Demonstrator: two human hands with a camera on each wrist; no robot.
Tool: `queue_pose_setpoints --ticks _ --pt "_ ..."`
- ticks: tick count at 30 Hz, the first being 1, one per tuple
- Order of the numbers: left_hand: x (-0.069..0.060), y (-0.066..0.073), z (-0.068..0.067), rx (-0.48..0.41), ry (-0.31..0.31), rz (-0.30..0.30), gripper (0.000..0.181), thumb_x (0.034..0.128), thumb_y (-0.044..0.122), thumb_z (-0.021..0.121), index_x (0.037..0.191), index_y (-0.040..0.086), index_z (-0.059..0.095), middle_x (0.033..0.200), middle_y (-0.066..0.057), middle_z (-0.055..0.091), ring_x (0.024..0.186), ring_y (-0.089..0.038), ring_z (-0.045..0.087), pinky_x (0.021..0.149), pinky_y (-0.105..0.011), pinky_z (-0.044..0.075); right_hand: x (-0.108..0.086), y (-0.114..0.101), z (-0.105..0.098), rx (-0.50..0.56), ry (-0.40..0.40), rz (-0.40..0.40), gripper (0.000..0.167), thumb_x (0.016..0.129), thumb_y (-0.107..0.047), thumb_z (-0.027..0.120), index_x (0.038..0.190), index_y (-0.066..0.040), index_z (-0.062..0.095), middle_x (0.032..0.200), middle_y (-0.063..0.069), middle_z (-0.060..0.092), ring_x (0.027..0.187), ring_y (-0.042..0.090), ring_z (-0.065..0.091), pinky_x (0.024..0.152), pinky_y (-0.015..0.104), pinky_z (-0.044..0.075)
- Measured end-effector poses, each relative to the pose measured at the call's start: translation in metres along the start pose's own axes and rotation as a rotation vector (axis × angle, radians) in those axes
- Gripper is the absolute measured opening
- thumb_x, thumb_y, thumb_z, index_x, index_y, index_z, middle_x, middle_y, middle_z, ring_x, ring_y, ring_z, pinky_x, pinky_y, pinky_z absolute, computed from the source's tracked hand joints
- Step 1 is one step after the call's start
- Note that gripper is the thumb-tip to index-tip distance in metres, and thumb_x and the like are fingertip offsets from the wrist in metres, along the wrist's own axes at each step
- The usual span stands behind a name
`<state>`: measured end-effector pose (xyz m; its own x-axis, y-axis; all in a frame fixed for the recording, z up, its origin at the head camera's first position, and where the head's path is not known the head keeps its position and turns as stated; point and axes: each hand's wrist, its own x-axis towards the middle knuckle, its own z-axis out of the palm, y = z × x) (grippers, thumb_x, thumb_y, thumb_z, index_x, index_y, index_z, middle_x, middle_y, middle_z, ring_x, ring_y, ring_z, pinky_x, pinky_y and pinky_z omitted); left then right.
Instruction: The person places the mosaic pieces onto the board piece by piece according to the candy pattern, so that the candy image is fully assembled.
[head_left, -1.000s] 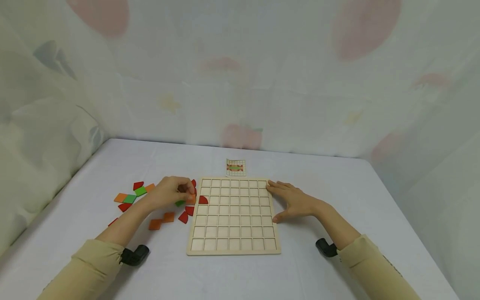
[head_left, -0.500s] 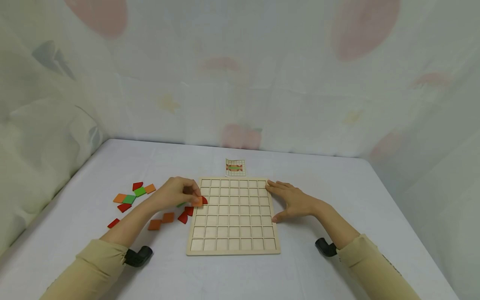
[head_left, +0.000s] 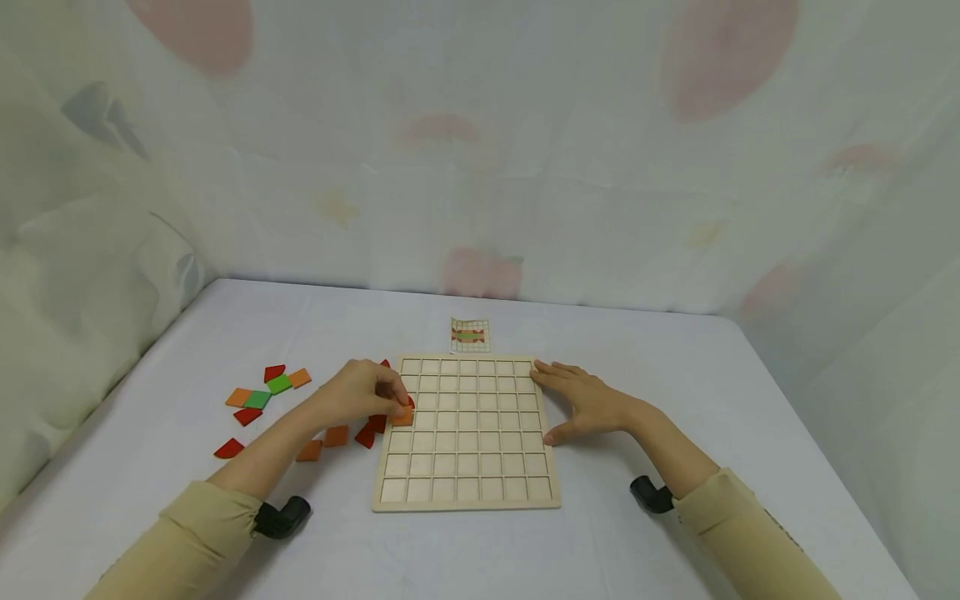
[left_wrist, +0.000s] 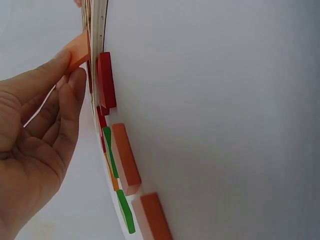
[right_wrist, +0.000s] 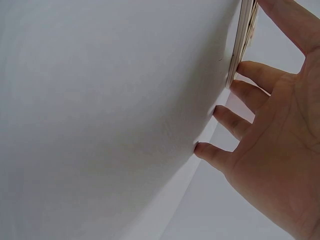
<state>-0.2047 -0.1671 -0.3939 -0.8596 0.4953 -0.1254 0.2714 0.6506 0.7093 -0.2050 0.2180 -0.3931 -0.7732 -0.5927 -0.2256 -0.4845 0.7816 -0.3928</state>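
Observation:
My left hand (head_left: pixel 360 396) pinches an orange square tile (left_wrist: pixel 79 50) between thumb and fingers at the left edge of a wooden grid board (head_left: pixel 467 506). In the head view that tile lies over a left-column cell, just below a red quarter-round piece (head_left: pixel 410 402) that my fingertips partly cover. Spread fingers of my right hand (head_left: pixel 588 404) touch the board's right edge, and nothing is held there. In the right wrist view, two of its fingertips lie off the board, on the table.
Left of the board lie loose red pieces (head_left: pixel 365 436), orange tiles (head_left: pixel 337 436) and green tiles (head_left: pixel 258 399). A small printed pattern card (head_left: pixel 470 336) lies behind the board. A white cloth hangs behind the table.
My left hand has moved right and slightly nearer, carrying the orange tile from beside the board to over its left column. My right hand has stayed in place.

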Motion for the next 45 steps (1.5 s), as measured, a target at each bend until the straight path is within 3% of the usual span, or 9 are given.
queue_pose_setpoints --ticks 9,20,45 --pt "-0.0003 0.0002 0.0032 -0.005 -0.019 -0.010 0.004 0.0847 0.018 0.077 0.085 0.017 0.073 0.079 0.005 0.073 0.070 -0.013 0.063 0.066 -0.025 0.051 -0.0013 -0.0009 -0.0008 0.000 -0.003 0.004 0.104 0.075 -0.054 0.079 0.156 -0.012 0.028 0.167 0.009 0.017 0.153 0.043 0.017 0.111 0.075 0.022" --pt "0.0000 0.0007 0.0054 0.018 -0.008 0.037 0.006 0.0854 0.019 0.076 0.083 0.014 0.073 0.085 0.002 0.074 0.069 -0.010 0.062 0.065 -0.022 0.050 -0.0026 -0.0009 0.0006 0.009 -0.005 0.012 0.104 0.075 -0.054 0.079 0.156 -0.012 0.029 0.167 0.009 0.016 0.153 0.043 0.016 0.112 0.074 0.021" --pt "0.0006 0.0004 0.0049 0.070 0.011 0.053 0.004 0.0838 0.014 0.077 0.080 0.014 0.075 0.078 0.004 0.073 0.068 -0.007 0.061 0.063 -0.022 0.051 -0.0012 -0.0019 -0.0007 0.011 -0.003 -0.004 0.102 0.076 -0.054 0.078 0.156 -0.011 0.029 0.167 0.010 0.017 0.152 0.044 0.017 0.112 0.075 0.021"
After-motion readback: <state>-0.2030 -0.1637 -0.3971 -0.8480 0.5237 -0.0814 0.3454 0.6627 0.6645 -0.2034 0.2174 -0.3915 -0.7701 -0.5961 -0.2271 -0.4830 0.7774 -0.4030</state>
